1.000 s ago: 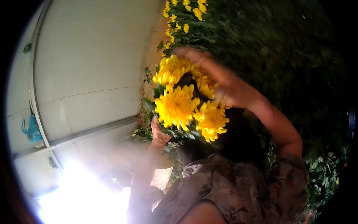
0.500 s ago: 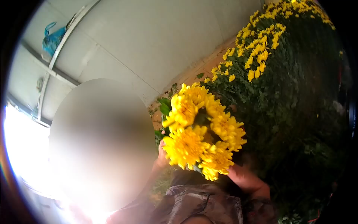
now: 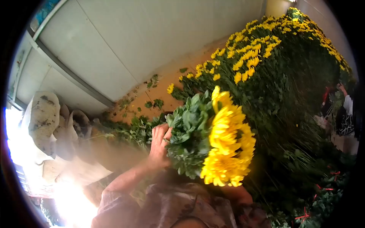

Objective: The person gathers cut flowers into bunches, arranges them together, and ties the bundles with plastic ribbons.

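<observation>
A bunch of yellow chrysanthemums (image 3: 228, 146) is held up in front of my chest, tilted so that the blooms face right and its green leaves (image 3: 190, 131) show on the left. My left hand (image 3: 160, 142) is closed round the leafy side of the bunch, its fingers curled against the foliage. From the lower right my right forearm (image 3: 237, 193) reaches in behind the blooms. My right hand itself is hidden by the flowers, so its grip does not show.
A large heap of cut yellow chrysanthemums (image 3: 247, 60) lies along the pale wall (image 3: 152, 34). Loose leaves (image 3: 154, 103) litter the floor. Whitish rolls (image 3: 42, 121) stand at left. Red ties (image 3: 303, 216) mark greenery at lower right. Another person's hand (image 3: 342, 89) shows at far right.
The bunch has turned from blooms facing me to blooms facing right, which exposes its leaves. My left hand shows more fully. The view has shifted, bringing the rolls and another person into sight.
</observation>
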Tool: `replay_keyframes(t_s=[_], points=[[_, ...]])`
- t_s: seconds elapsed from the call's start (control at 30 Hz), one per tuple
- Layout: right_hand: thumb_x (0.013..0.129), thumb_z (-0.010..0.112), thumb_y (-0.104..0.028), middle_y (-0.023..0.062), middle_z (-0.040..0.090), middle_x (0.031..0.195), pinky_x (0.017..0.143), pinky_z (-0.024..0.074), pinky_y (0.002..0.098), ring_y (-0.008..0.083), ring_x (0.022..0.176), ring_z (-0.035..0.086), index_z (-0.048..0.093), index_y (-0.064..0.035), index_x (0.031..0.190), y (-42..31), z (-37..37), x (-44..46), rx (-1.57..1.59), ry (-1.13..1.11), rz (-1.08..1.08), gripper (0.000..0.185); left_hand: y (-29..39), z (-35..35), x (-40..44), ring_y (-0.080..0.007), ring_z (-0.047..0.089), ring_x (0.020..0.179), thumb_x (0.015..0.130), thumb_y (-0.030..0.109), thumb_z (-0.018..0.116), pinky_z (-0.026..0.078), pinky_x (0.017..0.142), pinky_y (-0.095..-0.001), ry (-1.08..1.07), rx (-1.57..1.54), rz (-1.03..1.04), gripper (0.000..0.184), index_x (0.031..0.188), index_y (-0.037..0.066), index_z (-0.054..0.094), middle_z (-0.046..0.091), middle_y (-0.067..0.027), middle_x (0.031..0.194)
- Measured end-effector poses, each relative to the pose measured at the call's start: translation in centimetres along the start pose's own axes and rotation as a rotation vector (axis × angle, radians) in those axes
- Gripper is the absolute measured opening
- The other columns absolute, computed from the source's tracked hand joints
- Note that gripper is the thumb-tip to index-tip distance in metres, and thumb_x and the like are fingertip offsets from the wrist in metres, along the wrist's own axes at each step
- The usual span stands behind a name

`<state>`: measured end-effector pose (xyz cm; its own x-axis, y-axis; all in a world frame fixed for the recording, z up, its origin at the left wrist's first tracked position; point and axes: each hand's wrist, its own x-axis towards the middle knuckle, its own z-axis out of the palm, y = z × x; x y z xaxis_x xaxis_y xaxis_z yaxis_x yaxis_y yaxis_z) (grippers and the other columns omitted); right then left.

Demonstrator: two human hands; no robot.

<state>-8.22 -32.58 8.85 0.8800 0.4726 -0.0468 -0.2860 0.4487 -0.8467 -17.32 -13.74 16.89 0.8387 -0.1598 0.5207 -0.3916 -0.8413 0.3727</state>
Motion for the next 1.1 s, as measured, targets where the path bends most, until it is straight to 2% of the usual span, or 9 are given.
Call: replay_keyframes(t_s=[0.27, 0.4, 0.5, 0.67, 0.73, 0.83, 0.97, 1.03, 1.1], points=[[0.083, 0.062, -0.036, 0.0062, 0.057, 0.111, 0.088, 0.0457, 0.0384, 0.0219, 0.101, 0.056, 0.054, -0.0077, 0.117, 0.6, -2.0, 1.0, 0.474, 0.116, 0.086, 0.045, -1.2, 3.6, 4.7, -0.0425, 0.035, 0.129, 0.048, 0.025, 0.088, 0.028, 0.106, -0.0553, -0.167, -0.263, -0.161, 0.126, 0.149, 0.005, 0.014, 0.036, -0.0245, 0.138], [0.088, 0.059, -0.034, 0.0051, 0.061, 0.106, 0.085, 0.0488, 0.0377, 0.0205, 0.096, 0.059, 0.057, -0.008, 0.114, 0.3, -3.5, 1.6, 0.402, 0.177, -0.042, 0.036, 0.9, 1.1, 3.3, -0.0388, 0.024, 0.138, 0.043, 0.036, 0.091, 0.012, 0.109, -0.0636, -0.249, 0.206, -0.301, 0.133, 0.149, 0.011, 0.015, 0.026, -0.0221, 0.146], [0.087, 0.06, -0.036, 0.0055, 0.061, 0.106, 0.086, 0.0495, 0.0394, 0.0208, 0.097, 0.06, 0.057, -0.0083, 0.114, 0.8, -4.4, 0.4, -0.664, 0.165, -0.348, 0.038, -1.8, 3.1, 1.8, -0.0378, 0.052, 0.111, 0.05, 0.021, 0.082, 0.039, 0.098, -0.0473, -0.247, 0.058, -0.437, 0.101, 0.138, 0.005, 0.035, 0.056, -0.0202, 0.117], [0.087, 0.05, -0.058, 0.0087, 0.053, 0.127, 0.099, 0.0438, 0.0467, 0.0254, 0.115, 0.053, 0.046, -0.0093, 0.132, -1.7, -5.0, 1.4, 0.449, 0.003, -0.209, 0.066, 0.3, -0.2, 5.8, -0.0398, 0.062, 0.087, 0.054, 0.02, 0.077, 0.05, 0.077, -0.0449, -0.437, -0.218, -0.43, 0.057, 0.105, 0.002, 0.058, 0.065, -0.0206, 0.084], [0.09, 0.047, -0.055, 0.009, 0.052, 0.128, 0.099, 0.0446, 0.0458, 0.0255, 0.116, 0.053, 0.045, -0.01, 0.133, -1.8, -6.3, 2.8, 0.495, 0.118, -0.148, 0.062, 0.5, 1.7, 6.7, -0.0394, 0.061, 0.091, 0.054, 0.022, 0.079, 0.05, 0.079, -0.0444, -0.564, -0.341, -0.58, 0.063, 0.109, 0.002, 0.057, 0.065, -0.0218, 0.091], [0.095, 0.043, -0.051, 0.0095, 0.051, 0.13, 0.098, 0.0458, 0.0444, 0.0257, 0.117, 0.053, 0.043, -0.0111, 0.136, -0.3, -6.1, 3.7, 0.531, 0.261, -0.106, 0.057, -1.2, 7.0, 3.5, -0.0348, 0.06, 0.102, 0.052, 0.028, 0.083, 0.05, 0.087, -0.0396, -0.307, -0.079, -0.361, 0.085, 0.126, 0.003, 0.049, 0.062, -0.0205, 0.11], [0.095, 0.044, -0.051, 0.0089, 0.056, 0.123, 0.091, 0.0496, 0.0429, 0.0247, 0.11, 0.056, 0.046, -0.0101, 0.133, -0.4, -5.2, 3.2, 0.523, 0.33, -0.05, 0.056, -2.9, 7.3, 4.9, -0.0318, 0.065, 0.088, 0.054, 0.032, 0.085, 0.051, 0.081, -0.0353, -0.863, -0.408, -0.705, 0.072, 0.114, 0.003, 0.059, 0.068, -0.018, 0.091], [0.088, 0.051, -0.057, 0.0076, 0.06, 0.114, 0.085, 0.0522, 0.042, 0.0239, 0.101, 0.06, 0.048, -0.0092, 0.129, 1.1, -6.8, 2.3, 0.392, 0.252, -0.027, 0.062, -1.8, 6.5, 5.5, -0.03, 0.065, 0.079, 0.054, 0.033, 0.084, 0.051, 0.073, -0.0355, -0.72, -0.354, -0.62, 0.054, 0.095, 0.001, 0.069, 0.067, -0.0188, 0.083], [0.077, 0.063, -0.065, 0.0059, 0.063, 0.108, 0.08, 0.0545, 0.0409, 0.0232, 0.095, 0.063, 0.049, -0.0091, 0.126, 4.8, -10.4, 1.6, 0.169, 0.14, -0.038, 0.076, -1.5, 5.7, 5.6, -0.0325, 0.066, 0.078, 0.052, 0.033, 0.085, 0.052, 0.073, -0.0375, -0.653, -0.356, -0.608, 0.068, 0.109, 0.002, 0.063, 0.068, -0.0183, 0.082]])
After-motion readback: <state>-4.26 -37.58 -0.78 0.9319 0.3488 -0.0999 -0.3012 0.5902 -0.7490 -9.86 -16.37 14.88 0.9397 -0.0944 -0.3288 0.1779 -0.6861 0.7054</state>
